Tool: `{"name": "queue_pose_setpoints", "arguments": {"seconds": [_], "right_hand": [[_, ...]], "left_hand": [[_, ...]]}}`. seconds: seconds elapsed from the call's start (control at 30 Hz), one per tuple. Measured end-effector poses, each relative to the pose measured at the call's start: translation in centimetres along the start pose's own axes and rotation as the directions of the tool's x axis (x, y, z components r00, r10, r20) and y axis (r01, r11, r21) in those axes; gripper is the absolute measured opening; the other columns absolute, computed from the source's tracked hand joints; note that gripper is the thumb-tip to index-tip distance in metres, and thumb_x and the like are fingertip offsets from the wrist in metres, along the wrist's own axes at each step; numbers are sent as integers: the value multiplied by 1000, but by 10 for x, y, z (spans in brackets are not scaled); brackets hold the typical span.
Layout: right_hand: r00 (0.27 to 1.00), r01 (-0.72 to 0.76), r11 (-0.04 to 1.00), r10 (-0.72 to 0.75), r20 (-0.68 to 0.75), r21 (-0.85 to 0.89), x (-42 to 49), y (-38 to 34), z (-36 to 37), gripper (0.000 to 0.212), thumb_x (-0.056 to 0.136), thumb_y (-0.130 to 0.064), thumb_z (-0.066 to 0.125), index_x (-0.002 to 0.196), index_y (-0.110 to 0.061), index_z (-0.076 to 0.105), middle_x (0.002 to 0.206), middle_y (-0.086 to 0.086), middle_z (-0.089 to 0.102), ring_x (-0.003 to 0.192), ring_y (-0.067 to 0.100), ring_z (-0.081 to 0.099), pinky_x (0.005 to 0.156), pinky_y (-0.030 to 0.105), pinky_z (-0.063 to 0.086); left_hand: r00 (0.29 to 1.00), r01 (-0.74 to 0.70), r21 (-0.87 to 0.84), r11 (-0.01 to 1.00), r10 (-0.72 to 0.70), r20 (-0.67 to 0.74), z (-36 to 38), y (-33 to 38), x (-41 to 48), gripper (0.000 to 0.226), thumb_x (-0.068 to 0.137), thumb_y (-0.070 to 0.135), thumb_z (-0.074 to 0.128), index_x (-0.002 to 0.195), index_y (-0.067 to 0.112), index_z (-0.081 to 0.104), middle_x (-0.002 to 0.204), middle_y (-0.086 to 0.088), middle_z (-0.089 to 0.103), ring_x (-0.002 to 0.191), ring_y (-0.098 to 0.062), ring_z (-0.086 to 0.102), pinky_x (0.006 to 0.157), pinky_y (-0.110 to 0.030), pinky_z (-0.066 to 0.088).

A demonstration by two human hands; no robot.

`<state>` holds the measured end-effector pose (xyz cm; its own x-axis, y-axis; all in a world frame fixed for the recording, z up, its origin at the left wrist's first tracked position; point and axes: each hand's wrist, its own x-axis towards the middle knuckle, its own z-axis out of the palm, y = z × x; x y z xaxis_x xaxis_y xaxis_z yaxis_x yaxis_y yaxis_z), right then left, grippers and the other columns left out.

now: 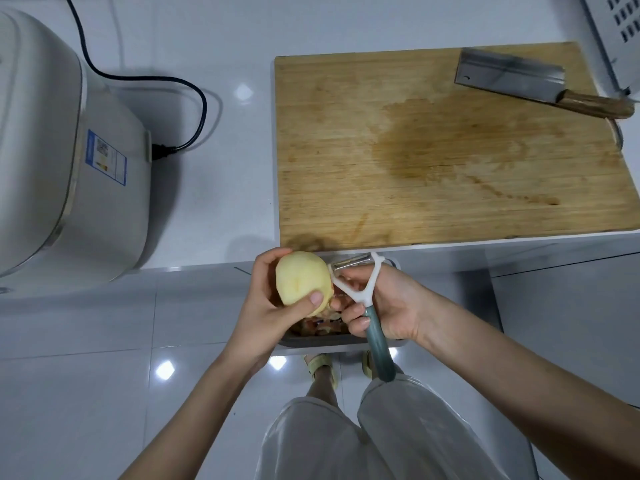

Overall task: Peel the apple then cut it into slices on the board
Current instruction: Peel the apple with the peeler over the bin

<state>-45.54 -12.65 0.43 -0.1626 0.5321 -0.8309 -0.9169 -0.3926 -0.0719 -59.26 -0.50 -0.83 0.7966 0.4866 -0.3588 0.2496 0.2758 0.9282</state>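
Nearest the camera are the person's pale trousers and, just beyond them, light sandals on the glossy tiled floor.

Above the feet, both hands work over a grey bin that stands on the floor against the counter front, with apple peels lying in it. The left hand grips the apple, with the fingers curled behind it and the thumb pressed on its near face. The side that shows is pale yellow and already bare of skin. The right hand is wrapped round the Y-shaped peeler, fingers curled about its neck where the white fork meets the teal handle. The fork lies against the apple's right side and the handle points back toward the person.

Beyond the hands, on the white counter, lies the wooden cutting board, marked with a dark wet patch in its middle. A cleaver rests flat at the board's far right corner, its wooden handle reaching over the right edge.

To the left, well apart from the board, stands a white rice cooker with a black power cord plugged into its side.
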Motion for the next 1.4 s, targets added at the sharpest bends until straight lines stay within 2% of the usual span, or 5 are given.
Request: {"name": "queue_pose_setpoints", "arguments": {"seconds": [0.47, 0.83, 1.03, 1.2, 1.4], "right_hand": [[739, 420, 781, -590, -325, -463, -10, 22, 23, 25, 91, -19, 56, 73, -2, 63, 60, 15, 60, 42, 15, 40, 43, 25, 33], [629, 538, 456, -777, -23, -709, -15, 19, 13, 20, 92, -18, 56, 90, -10, 74, 63, -5, 68, 64, 1, 61, 60, 12, 45], [165, 57, -284, -943, 289, -957, -11, 9, -10, 24, 88, -26, 53, 75, -17, 71, 45, -5, 51, 42, 16, 47, 45, 23, 34], [370, -435, -571, -818, 440, -696, 13, 12, -19, 23, 56, -25, 85, 63, -15, 65, 32, -1, 44, 31, 17, 43, 49, 21, 25], [244, -238, -602, -797, 553, -762, 9, 4, -16, 12, 66, 3, 51, 64, -5, 59, 46, 5, 54, 40, 22, 50, 49, 21, 31]], "left_hand": [[975, 220, -199, 955, -223, 4, 14, 13, 10, 44, 83, 53, 42, 119, 32, 56, 117, -2, 64, 98, -19, 67, 73, -44, 58], [776, 624, -424, 657, -457, 434, -16, 16, 20, 87, 41, 16, 93, 119, 8, 58, 113, -20, 66, 101, -41, 64, 75, -54, 55], [803, 594, -497, 633, -433, 409, -19, 10, 16, 88, 34, 8, 91, 116, 10, 59, 113, -19, 64, 102, -44, 62, 75, -57, 54], [832, 552, -499, 669, -395, 390, -24, 10, 15, 94, 29, 4, 92, 116, 8, 57, 110, -18, 65, 99, -42, 64, 74, -55, 55], [815, 578, -530, 620, -409, 410, -22, 10, 13, 89, 35, -2, 86, 119, 7, 58, 116, -23, 62, 107, -49, 58, 80, -63, 50]]}}
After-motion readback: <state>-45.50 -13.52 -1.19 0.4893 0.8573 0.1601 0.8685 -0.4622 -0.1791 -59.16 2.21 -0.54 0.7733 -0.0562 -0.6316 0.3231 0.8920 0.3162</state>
